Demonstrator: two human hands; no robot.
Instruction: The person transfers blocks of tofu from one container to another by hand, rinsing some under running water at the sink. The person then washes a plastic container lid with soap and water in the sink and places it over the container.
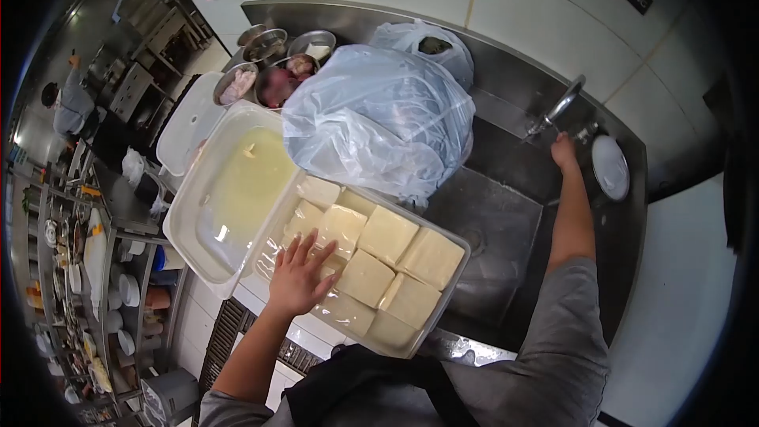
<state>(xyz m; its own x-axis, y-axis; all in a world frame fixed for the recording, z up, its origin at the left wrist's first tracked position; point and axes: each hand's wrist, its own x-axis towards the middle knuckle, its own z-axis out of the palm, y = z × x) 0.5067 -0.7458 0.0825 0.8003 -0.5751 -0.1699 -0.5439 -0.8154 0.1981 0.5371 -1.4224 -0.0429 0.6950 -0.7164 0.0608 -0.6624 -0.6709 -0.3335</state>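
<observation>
My left hand (302,275) lies palm down with fingers spread on the wet blocks of tofu (364,277). Several pale, square-cut blocks fill a clear plastic tub (466,257), and liquid glistens over the left ones. At the far right, my right arm reaches over the sink to the metal tap (563,103). My right hand (564,152) is curled at the tap, just below its curved spout; its fingertips are partly hidden. Beside that hand, a white oval dish (609,168) stands tilted at the sink's right edge.
Left of the tofu sits a white tub (180,225) with yellowish liquid. Large plastic bags (379,122) cover the sink's left part. Metal bowls (236,85) with meat and other food stand behind. A co-worker (73,109) is at far left, near crowded shelves (118,324).
</observation>
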